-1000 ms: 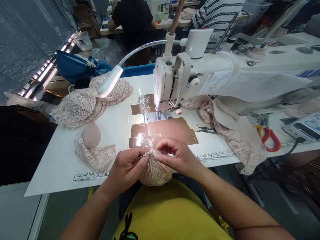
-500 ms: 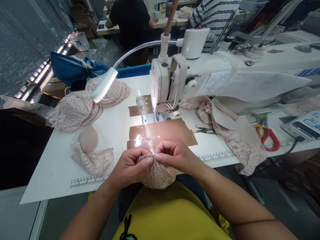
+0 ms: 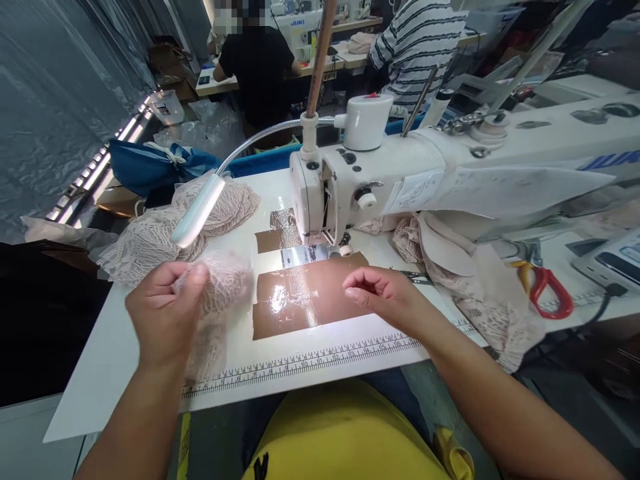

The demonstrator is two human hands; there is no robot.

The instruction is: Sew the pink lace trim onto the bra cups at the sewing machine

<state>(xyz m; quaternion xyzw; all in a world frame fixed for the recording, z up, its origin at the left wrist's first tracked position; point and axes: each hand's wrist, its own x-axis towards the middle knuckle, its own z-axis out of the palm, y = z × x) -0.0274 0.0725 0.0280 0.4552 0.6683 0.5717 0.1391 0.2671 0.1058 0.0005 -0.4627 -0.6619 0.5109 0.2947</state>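
Lace piece (image 3: pixel 224 283), blurred, is at nine o'clock of the brown taped patch (image 3: pixel 320 297) on the white table (image 3: pixel 100 373), pinched between thumb and fingers of the left hand (image 3: pixel 167 310); the right hand (image 3: pixel 387 297) is over the patch's three o'clock edge, loosely curled and parted, nothing visible in its grasp; the sewing machine head (image 3: pixel 345 197) stands at twelve o'clock; stacked lace (image 3: pixel 239 207) lies at ten, partly behind the lamp (image 3: pixel 199 212); red-handled scissors (image 3: pixel 539 283) rest farther out at three; a printed ruler (image 3: pixel 287 368) runs along six o'clock, near the table's edge

Lace piece (image 3: pixel 227 283) blurred; dark snips (image 3: pixel 418 277) partly hidden.
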